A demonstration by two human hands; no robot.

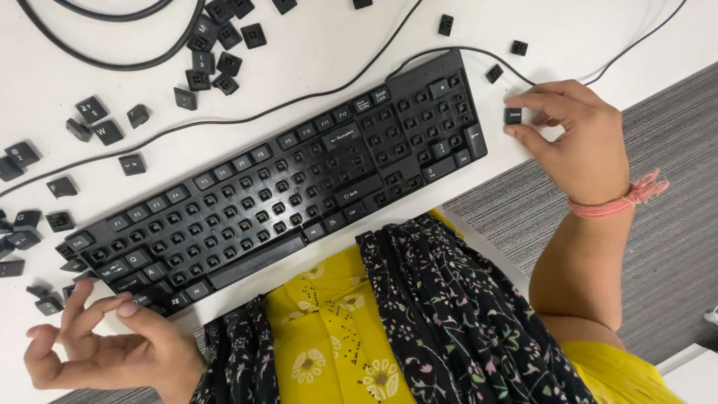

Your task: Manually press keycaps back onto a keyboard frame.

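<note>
The left hand [105, 348] rests loosely curled, grasping nothing, at the near corner of the black keyboard [277, 187] on the white counter [314, 52]. Farther off, the right hand [576, 138] pinches a black keycap [513, 116] just beside the keyboard's far end, with loose keycaps [217, 45] scattered beyond.

I see no packages, signs or screens from here. The only labelled things are small: white legends on the square black keycaps still seated on the black keyboard [277, 198], on the loose keycaps [97, 120] scattered over the white table [314, 52], and on the single black keycap [513, 116] pinched in my right hand [576, 138].
</note>
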